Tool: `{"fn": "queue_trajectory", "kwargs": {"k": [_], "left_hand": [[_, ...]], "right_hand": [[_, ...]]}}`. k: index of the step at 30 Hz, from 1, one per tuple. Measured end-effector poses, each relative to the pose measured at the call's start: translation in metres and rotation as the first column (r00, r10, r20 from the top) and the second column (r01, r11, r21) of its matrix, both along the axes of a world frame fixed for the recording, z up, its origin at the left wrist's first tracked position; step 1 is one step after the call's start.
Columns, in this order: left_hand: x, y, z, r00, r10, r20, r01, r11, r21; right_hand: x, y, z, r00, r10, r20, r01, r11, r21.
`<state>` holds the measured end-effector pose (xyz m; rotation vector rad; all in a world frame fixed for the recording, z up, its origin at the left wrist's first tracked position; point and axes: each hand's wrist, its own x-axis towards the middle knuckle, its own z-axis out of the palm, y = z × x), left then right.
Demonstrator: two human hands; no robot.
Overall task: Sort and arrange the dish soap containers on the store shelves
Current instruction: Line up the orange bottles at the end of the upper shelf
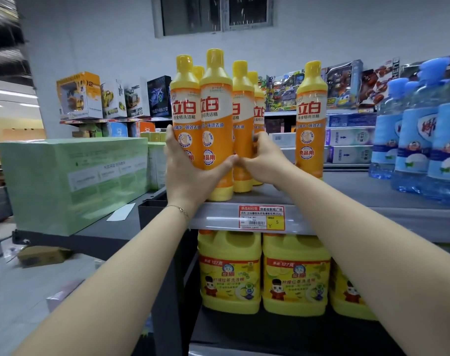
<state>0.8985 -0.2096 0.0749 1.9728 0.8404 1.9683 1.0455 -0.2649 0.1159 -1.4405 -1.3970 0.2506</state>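
Several orange dish soap bottles with yellow caps stand in a cluster on the top shelf (352,217). My left hand (190,173) wraps around the two front-left bottles (213,119) from the left. My right hand (263,160) grips the orange bottles behind them (243,109) from the right, fingers curled around their lower halves. One orange bottle (311,119) stands alone to the right, apart from both hands. Below the shelf sit large yellow dish soap jugs (230,273) in a row.
Blue water-like bottles (419,134) crowd the shelf's right end. A green carton (72,181) lies on the lower dark shelf to the left. A red and yellow price tag (262,217) hangs on the shelf edge. Toy boxes (80,96) line the back.
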Motion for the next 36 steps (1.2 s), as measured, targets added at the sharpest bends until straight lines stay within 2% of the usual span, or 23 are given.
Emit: {"fn": "queue_trajectory", "kwargs": {"k": [5, 10, 15, 16, 18, 20, 22, 24, 26, 28, 31, 36], "left_hand": [[0.000, -0.001, -0.001, 1.000, 0.008, 0.004, -0.008, 1.000, 0.000], [0.000, -0.003, -0.001, 1.000, 0.014, -0.001, -0.014, 1.000, -0.011], [0.000, -0.002, -0.002, 1.000, 0.013, -0.009, -0.014, 1.000, -0.015], [0.000, -0.001, -0.002, 1.000, 0.015, -0.010, -0.015, 1.000, -0.016], [-0.001, 0.000, -0.002, 1.000, 0.019, -0.012, -0.019, 1.000, -0.017], [-0.001, -0.001, -0.002, 1.000, 0.015, -0.018, -0.015, 1.000, -0.015], [-0.001, -0.001, -0.002, 1.000, 0.009, -0.017, -0.009, 1.000, -0.012], [0.000, -0.002, -0.002, 1.000, 0.008, -0.009, -0.008, 1.000, -0.022], [0.000, -0.003, -0.002, 1.000, 0.018, -0.005, -0.018, 0.999, -0.026], [0.000, -0.005, -0.002, 1.000, 0.030, -0.005, -0.030, 0.999, -0.027], [0.001, -0.006, -0.002, 0.999, 0.036, -0.007, -0.036, 0.999, -0.027], [0.001, -0.005, -0.001, 0.999, 0.037, -0.009, -0.037, 0.999, -0.034]], "right_hand": [[-0.005, 0.005, 0.002, 0.993, 0.085, -0.076, -0.089, 0.995, -0.048], [-0.006, 0.002, 0.004, 0.993, 0.103, -0.062, -0.108, 0.990, -0.093], [-0.005, -0.007, 0.003, 0.967, 0.220, -0.130, -0.233, 0.968, -0.091], [-0.005, -0.008, 0.002, 0.975, 0.190, -0.113, -0.194, 0.981, -0.026], [-0.001, -0.009, 0.004, 0.996, -0.074, -0.053, 0.082, 0.979, 0.189], [0.007, -0.005, 0.008, 0.937, -0.341, -0.078, 0.347, 0.880, 0.325], [0.016, 0.004, 0.016, 0.920, -0.363, -0.149, 0.386, 0.905, 0.180], [0.019, 0.012, 0.023, 0.929, -0.282, -0.239, 0.262, 0.959, -0.110], [0.021, 0.013, 0.025, 0.943, -0.233, -0.238, 0.153, 0.938, -0.311], [0.021, 0.011, 0.023, 0.927, -0.173, -0.333, 0.049, 0.935, -0.350], [0.025, 0.013, 0.018, 0.897, -0.077, -0.436, -0.061, 0.953, -0.296], [0.026, 0.018, 0.019, 0.907, 0.008, -0.422, -0.133, 0.954, -0.267]]}}
